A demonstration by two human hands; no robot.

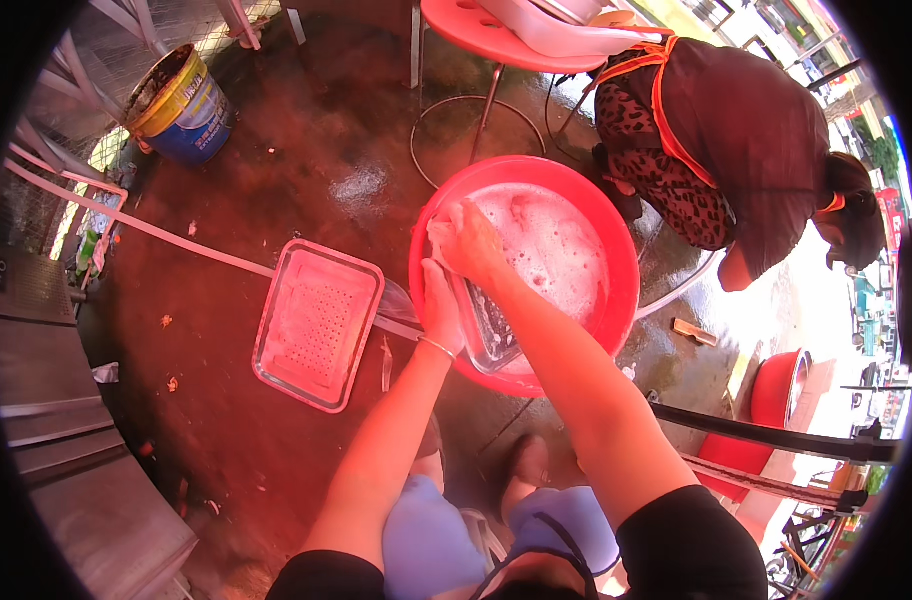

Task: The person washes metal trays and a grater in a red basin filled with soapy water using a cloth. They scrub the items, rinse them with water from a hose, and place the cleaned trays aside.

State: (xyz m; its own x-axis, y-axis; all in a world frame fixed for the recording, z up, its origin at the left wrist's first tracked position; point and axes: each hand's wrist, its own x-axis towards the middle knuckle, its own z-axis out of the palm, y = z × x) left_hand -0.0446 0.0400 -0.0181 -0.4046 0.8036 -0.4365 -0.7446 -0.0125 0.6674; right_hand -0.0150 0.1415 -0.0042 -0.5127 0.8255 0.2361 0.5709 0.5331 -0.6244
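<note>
A round red plastic basin (624,277) of foamy water stands on the wet floor before me. Inside its left side a rectangular metal tray (489,330) is tilted, wet with suds. My left hand (442,304) lies along the tray's left edge and grips it, a bracelet on the wrist. My right hand (471,240) is closed on a pale, soapy cloth (442,232) at the tray's upper end. Left of the basin, a rectangular tray with a perforated bottom (317,326) rests on the floor.
A co-worker (733,135) bends over right of the basin. A red stool (456,26) bearing a white container (538,34) stands beyond it. A hose (200,251) crosses the floor. A dirty bucket (189,112) is upper left, metal cabinets (65,405) are left, and a red tub (775,390) is right.
</note>
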